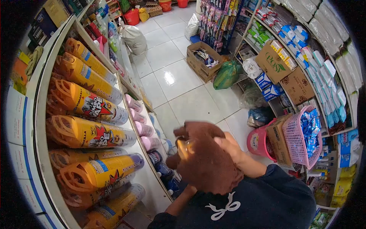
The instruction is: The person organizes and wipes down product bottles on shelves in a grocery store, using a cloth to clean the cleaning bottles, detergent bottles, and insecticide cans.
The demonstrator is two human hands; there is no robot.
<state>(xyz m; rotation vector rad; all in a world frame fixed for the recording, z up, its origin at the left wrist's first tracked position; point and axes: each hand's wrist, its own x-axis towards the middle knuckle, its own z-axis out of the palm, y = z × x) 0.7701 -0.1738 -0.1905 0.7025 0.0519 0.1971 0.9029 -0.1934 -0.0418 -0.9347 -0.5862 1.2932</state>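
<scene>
A brown cloth [207,164] is bunched up in front of my dark sweater. My right hand [228,147] grips it from the right side, fingers closed on the fabric. Of my left hand [187,192] only the wrist side shows below the cloth; its fingers are hidden behind the fabric. A small shiny orange-yellow patch shows at the cloth's left edge, too blurred to make out. Left of the cloth, orange and yellow spray cans [101,135] stand in rows on a white shelf [150,187].
Pink-capped bottles [145,129] line a lower shelf. On the tiled floor are an open cardboard box [204,59], a green bag [227,75] and a white sack [133,38]. At right are a pink basket [295,133], a red bucket [257,141] and packed shelves.
</scene>
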